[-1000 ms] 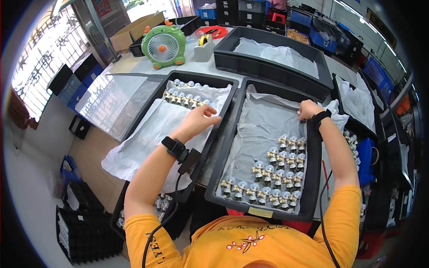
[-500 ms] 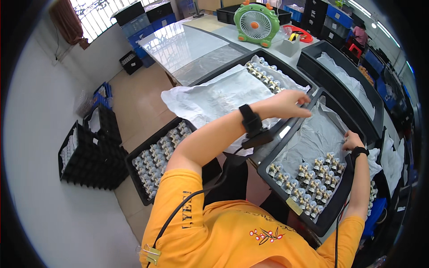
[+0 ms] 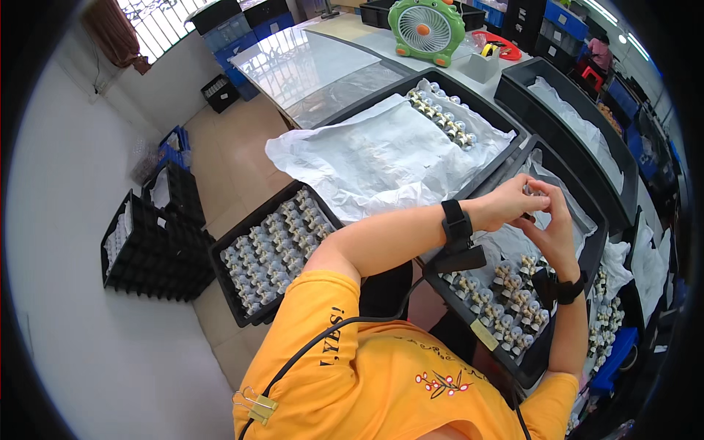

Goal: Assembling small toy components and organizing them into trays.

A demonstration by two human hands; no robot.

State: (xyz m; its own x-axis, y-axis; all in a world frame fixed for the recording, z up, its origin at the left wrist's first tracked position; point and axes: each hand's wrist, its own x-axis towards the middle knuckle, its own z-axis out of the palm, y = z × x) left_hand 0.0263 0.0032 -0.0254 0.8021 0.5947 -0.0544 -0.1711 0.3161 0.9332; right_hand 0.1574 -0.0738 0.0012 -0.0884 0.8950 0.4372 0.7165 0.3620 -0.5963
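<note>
My left hand (image 3: 507, 203) and my right hand (image 3: 554, 229) meet above a black tray (image 3: 522, 372) lined with white paper. Their fingers are curled together around something small, mostly hidden, with a glassy glint at the fingertips. Below them, in the near half of that tray, stand rows of small clear-domed pieces (image 3: 506, 323) with cream-gold parts. To the left is a second black tray (image 3: 506, 163); a white paper sheet (image 3: 381, 154) covers much of it and hangs over its near side. Similar domed pieces (image 3: 444, 117) stand uncovered at its far end.
A lower black tray (image 3: 246, 317) full of domed pieces is at my left. Stacked black crates (image 3: 158, 246) stand by the wall. A green fan (image 3: 425, 31) and a tape dispenser (image 3: 484, 64) sit on the table behind. Another paper-lined black tray (image 3: 565, 139) lies at the far right.
My left hand has moved right, from the edge between the trays. My right hand has come up from the tray's right side, and the two now meet. The view has shifted slightly.
</note>
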